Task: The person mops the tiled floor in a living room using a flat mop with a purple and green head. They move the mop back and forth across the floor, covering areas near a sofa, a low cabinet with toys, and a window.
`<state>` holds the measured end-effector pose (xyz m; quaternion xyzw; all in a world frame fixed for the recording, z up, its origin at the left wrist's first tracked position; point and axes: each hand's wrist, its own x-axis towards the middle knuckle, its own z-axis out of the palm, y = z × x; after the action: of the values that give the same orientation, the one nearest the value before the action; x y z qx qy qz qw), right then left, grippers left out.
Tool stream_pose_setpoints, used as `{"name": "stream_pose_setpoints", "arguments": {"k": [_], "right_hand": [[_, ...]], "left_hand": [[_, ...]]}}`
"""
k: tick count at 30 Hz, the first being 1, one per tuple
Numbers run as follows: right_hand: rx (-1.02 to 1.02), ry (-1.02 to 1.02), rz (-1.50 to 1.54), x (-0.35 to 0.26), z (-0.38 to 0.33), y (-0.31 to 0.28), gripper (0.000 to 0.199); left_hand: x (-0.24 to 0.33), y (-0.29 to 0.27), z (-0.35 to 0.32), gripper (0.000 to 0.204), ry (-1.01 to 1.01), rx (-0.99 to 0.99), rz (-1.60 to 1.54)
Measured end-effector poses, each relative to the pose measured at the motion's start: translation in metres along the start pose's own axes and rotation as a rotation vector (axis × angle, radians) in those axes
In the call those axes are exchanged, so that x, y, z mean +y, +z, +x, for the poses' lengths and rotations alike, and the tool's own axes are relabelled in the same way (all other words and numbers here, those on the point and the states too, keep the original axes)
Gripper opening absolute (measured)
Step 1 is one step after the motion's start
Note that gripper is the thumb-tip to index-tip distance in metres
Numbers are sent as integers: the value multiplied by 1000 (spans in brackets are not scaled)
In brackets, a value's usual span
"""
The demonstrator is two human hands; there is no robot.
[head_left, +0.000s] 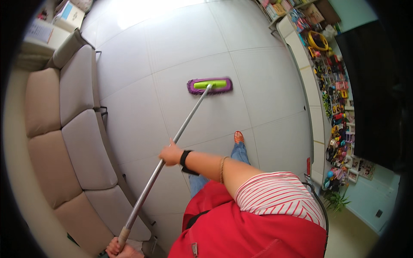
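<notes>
A flat mop with a purple fringed pad [226,89] and a lime-green plate [202,85] lies on the tiled floor ahead of me. Its metal pole [148,189] slants from the head down to the lower left. My right hand [171,154] is wrapped round the middle of that pole, a black band on the wrist. At the lower left edge, my left hand [119,250] grips the beige end of the handle [123,235]; part of this hand is cut off by the picture's edge.
Along the left runs a beige and grey sofa [88,148] on thin dark legs. To the right, a long white cabinet [306,77] bears many small toys [337,112], below a large dark screen [370,94]. One sandaled foot [238,137] stands on the pale tiles [189,124].
</notes>
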<state>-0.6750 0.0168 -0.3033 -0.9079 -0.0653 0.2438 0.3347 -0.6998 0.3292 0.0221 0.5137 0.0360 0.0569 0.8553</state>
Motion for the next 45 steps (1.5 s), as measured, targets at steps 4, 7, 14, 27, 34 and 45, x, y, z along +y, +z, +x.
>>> {"name": "stream_pose_setpoints", "arguments": {"k": [4, 7, 14, 27, 34, 45], "right_hand": [[194, 134, -60, 152, -62, -39, 18], [306, 279, -87, 258, -119, -79, 17], [818, 491, 107, 431, -304, -95, 8], [960, 665, 507, 278, -425, 33, 22], [1020, 643, 677, 259, -456, 35, 18], [1024, 686, 93, 402, -457, 27, 8]], "left_hand": [[-106, 93, -41, 34, -28, 418, 125], [-177, 191, -68, 32, -178, 299, 101], [-292, 364, -129, 36, -437, -318, -5], [-284, 457, -110, 33, -600, -1170, -130], [-266, 455, -121, 29, -596, -1533, -505], [-313, 385, -160, 32, -474, -1395, -322]]}}
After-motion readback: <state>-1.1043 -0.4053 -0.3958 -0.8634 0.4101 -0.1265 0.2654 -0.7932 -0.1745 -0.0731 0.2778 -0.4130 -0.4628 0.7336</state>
